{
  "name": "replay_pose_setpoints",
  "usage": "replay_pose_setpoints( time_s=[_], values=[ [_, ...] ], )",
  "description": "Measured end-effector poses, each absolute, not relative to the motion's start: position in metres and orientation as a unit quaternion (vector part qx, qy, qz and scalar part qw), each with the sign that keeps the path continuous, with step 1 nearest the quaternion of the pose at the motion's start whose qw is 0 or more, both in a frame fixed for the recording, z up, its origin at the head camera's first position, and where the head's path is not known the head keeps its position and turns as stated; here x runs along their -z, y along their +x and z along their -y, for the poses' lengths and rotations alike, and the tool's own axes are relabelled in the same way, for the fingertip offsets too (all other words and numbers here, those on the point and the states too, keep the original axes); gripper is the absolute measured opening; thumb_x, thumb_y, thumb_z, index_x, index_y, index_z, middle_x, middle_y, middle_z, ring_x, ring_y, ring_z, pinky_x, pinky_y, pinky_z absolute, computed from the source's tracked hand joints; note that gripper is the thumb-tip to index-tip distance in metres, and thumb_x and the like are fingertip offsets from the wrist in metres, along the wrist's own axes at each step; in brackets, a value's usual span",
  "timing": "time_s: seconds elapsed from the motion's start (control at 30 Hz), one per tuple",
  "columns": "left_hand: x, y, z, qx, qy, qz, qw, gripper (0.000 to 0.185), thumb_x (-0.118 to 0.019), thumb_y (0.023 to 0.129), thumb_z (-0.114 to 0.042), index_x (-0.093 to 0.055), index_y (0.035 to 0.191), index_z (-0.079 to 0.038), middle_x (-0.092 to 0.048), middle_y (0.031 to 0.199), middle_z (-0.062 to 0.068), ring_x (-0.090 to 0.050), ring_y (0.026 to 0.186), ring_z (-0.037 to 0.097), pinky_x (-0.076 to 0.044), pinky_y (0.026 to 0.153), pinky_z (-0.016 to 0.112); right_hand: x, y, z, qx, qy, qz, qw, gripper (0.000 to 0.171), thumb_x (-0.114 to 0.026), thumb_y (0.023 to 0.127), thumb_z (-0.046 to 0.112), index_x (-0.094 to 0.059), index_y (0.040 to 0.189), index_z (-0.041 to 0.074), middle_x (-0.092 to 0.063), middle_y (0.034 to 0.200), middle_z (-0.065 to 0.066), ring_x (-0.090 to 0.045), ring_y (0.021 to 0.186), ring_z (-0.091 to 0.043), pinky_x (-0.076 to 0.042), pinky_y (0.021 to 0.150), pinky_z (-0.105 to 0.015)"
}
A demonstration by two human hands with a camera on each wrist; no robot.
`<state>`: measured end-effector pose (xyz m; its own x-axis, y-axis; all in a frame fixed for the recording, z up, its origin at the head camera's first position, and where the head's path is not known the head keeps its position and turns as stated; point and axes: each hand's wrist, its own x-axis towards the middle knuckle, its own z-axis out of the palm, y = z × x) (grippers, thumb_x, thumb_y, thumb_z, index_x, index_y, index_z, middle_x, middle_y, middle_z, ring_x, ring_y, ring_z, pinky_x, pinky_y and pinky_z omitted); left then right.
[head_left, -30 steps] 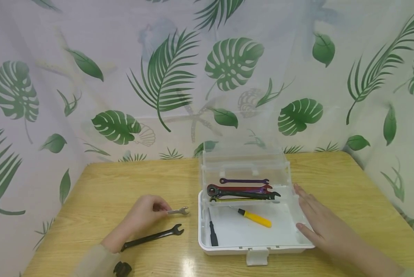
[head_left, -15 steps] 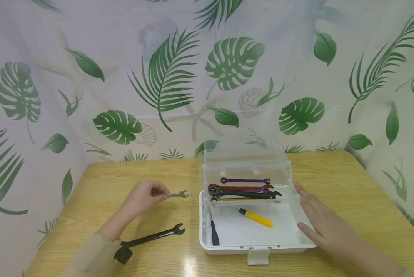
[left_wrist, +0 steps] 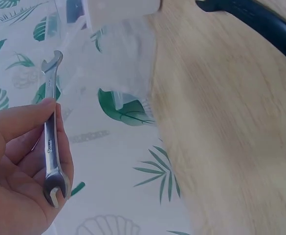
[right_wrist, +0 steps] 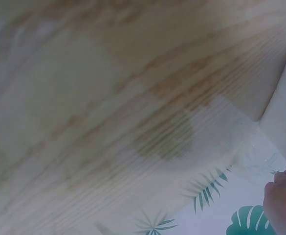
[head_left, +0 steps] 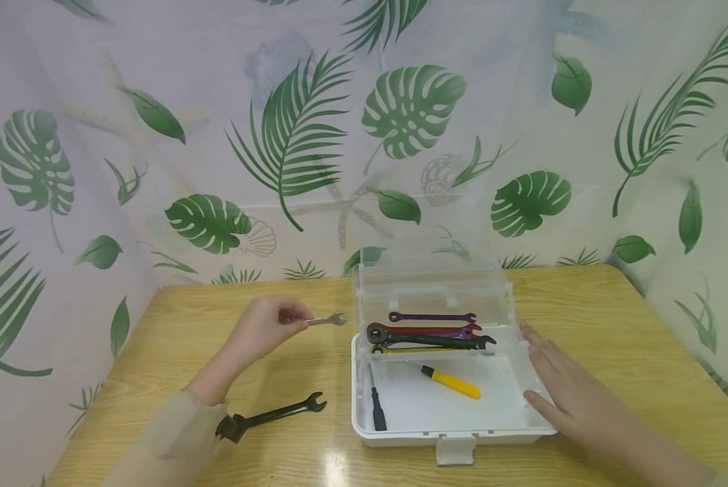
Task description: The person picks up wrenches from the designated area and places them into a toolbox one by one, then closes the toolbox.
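My left hand (head_left: 265, 329) pinches a small silver wrench (head_left: 327, 320) and holds it above the table, just left of the open clear toolbox (head_left: 446, 429). In the left wrist view the silver wrench (left_wrist: 50, 131) runs between thumb and fingers (left_wrist: 23, 120). My right hand (head_left: 561, 389) lies flat with straight fingers against the toolbox's right wall. Inside the box lie a purple wrench (head_left: 431, 316), a red ratchet wrench (head_left: 421, 331), a black wrench (head_left: 455, 342), a yellow-handled tool (head_left: 449, 383) and a black screwdriver (head_left: 376, 406).
A long black wrench (head_left: 273, 414) lies on the wooden table (head_left: 181, 338) near my left forearm. The toolbox lid (head_left: 431, 281) stands raised at the back. A leaf-patterned curtain (head_left: 279, 135) surrounds the table on three sides.
My left hand lifted the silver wrench off the table and carried it up and to the right, toward the toolbox. The right hand stayed put against the box.
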<state>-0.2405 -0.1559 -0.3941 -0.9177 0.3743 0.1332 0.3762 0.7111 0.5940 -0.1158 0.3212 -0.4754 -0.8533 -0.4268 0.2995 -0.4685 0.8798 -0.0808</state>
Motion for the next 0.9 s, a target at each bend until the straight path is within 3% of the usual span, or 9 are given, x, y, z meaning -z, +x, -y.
replay_pose_setpoints(
  time_s=[0.57,0.9],
  values=[
    [0.386,-0.244,0.098,0.327,-0.26,0.909,0.0,0.005,-0.078,0.094,-0.005,-0.082,0.097,-0.007,-0.08,0.092,0.006,-0.065,0.076,0.011,-0.055,0.07,0.023,0.477,-0.117,-0.322,-0.076,0.237,0.959,0.138,0.084,-0.066,0.104,0.031,-0.021,0.168,0.0,-0.017,0.179,-0.011,0.004,0.164,0.001,0.01,0.123,-0.006],
    [0.392,-0.247,0.067,0.334,-0.3,0.893,-0.003,0.01,-0.076,0.095,-0.002,-0.082,0.102,-0.006,-0.082,0.101,0.009,-0.074,0.088,0.017,-0.061,0.08,0.025,0.477,-0.116,-0.322,-0.075,0.237,0.958,0.14,0.085,-0.065,0.104,0.032,-0.02,0.168,0.001,-0.017,0.179,-0.012,0.003,0.164,0.0,0.01,0.123,-0.006]
  ],
)
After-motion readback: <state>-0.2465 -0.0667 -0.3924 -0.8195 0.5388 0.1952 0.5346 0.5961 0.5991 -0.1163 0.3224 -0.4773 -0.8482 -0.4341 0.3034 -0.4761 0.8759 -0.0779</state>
